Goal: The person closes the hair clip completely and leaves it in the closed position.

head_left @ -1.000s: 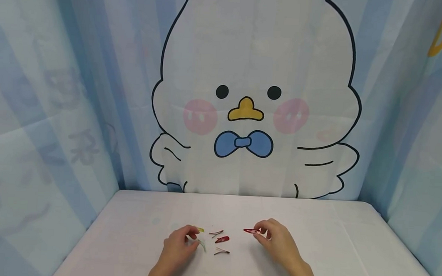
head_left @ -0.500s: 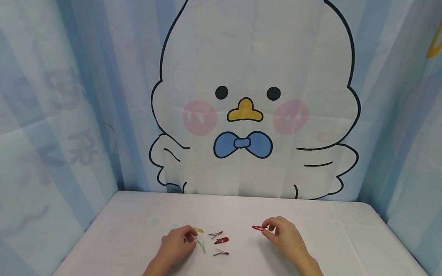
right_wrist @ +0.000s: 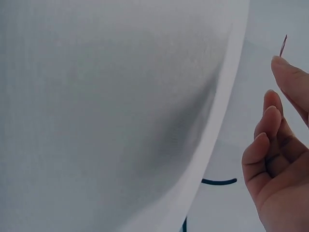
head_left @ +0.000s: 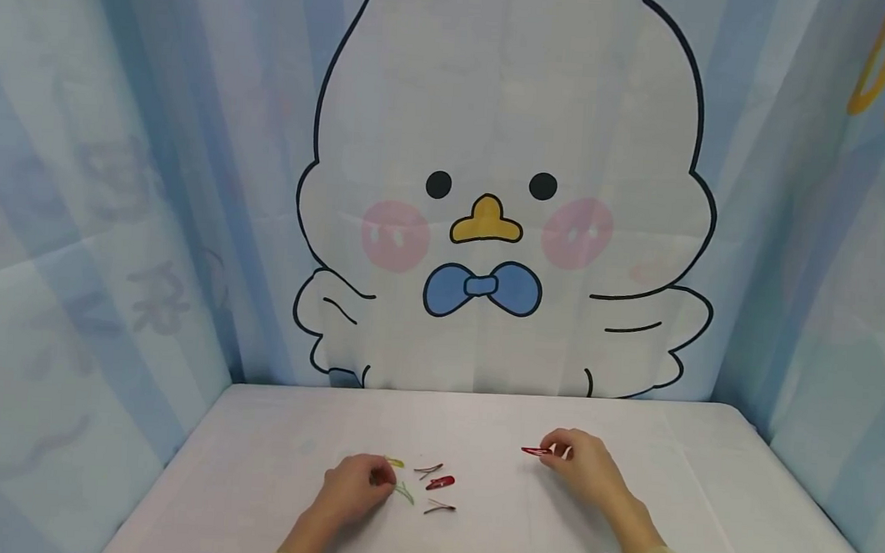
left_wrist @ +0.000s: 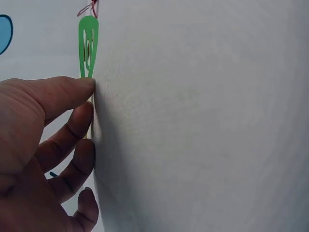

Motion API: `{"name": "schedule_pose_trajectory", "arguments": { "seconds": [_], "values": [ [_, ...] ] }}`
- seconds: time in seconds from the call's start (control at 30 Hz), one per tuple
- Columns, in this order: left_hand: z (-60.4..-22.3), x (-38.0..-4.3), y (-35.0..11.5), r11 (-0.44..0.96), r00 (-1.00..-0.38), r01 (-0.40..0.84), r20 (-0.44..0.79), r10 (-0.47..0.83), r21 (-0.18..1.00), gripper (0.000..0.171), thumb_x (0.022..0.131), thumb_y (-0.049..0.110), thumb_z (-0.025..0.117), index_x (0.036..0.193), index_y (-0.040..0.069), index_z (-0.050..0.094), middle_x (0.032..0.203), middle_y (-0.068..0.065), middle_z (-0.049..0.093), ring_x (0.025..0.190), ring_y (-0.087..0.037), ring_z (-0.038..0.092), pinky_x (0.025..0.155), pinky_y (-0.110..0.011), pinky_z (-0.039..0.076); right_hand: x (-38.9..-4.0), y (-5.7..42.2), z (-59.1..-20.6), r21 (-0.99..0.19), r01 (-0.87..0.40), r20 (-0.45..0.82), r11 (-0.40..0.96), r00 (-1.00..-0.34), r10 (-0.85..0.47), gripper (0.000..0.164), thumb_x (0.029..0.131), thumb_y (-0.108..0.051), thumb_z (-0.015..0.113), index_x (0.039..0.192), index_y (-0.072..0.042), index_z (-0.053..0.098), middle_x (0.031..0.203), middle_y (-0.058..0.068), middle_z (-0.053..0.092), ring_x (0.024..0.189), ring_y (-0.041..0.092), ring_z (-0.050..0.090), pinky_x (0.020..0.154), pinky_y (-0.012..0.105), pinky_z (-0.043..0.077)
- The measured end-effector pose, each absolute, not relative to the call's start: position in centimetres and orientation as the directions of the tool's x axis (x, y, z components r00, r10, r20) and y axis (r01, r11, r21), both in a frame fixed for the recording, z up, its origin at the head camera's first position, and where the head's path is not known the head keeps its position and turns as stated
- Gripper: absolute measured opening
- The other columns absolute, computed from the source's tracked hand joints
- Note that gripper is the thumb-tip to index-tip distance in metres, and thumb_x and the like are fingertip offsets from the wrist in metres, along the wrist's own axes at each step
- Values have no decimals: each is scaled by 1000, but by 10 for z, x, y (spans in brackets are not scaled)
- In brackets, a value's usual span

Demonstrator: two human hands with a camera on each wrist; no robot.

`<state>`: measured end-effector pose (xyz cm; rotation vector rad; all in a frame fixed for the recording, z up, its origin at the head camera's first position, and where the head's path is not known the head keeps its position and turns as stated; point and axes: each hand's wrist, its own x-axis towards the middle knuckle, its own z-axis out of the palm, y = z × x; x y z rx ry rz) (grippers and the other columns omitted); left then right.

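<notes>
My left hand [head_left: 360,488] is low over the table's left-middle part, pinching the end of a green snap hair clip [left_wrist: 88,41] between thumb and index finger. In the head view a yellow clip [head_left: 397,463] shows just behind those fingers, partly hidden. My right hand [head_left: 586,468] holds a red snap hair clip [head_left: 534,452] between thumb and fingertips, raised over the right-middle of the table. From the right wrist this red clip [right_wrist: 284,46] appears edge-on, its tip projecting past the thumb.
Another red hair clip [head_left: 440,483] lies to the right of my left hand. Two thin dark clips with spread arms, one behind [head_left: 429,470] and one in front [head_left: 440,508], lie near it. The white table [head_left: 630,428] ends at a printed curtain [head_left: 484,345].
My right hand has moved right and slightly away with the red hair clip. My left hand has shifted slightly and now pinches the green hair clip. The clips on the table stay put.
</notes>
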<state>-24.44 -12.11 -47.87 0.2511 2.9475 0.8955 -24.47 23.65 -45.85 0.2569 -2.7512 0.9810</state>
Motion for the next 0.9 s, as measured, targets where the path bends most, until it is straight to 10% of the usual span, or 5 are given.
{"name": "schedule_pose_trajectory", "arguments": {
  "seconds": [0.3,0.9],
  "values": [
    [-475,-243,-127,792,-980,138,-33,196,595,12,87,13,77,85,21,68,82,8,61,77,-16,52,84,-63,35,-254,243,-469,-622,-184,177,761,-980,-91,13,85,-7,79,89,-17,71,74,-5,55,69,15,49,62,31,40],
    [-475,-238,-139,564,-969,181,48,242,806,7,87,6,77,90,10,71,83,4,65,76,-14,59,69,-34,50,-257,246,-472,-625,-129,60,770,-991,-118,12,84,-6,79,87,-14,70,76,-1,56,71,17,49,66,35,41]
  ]
}}
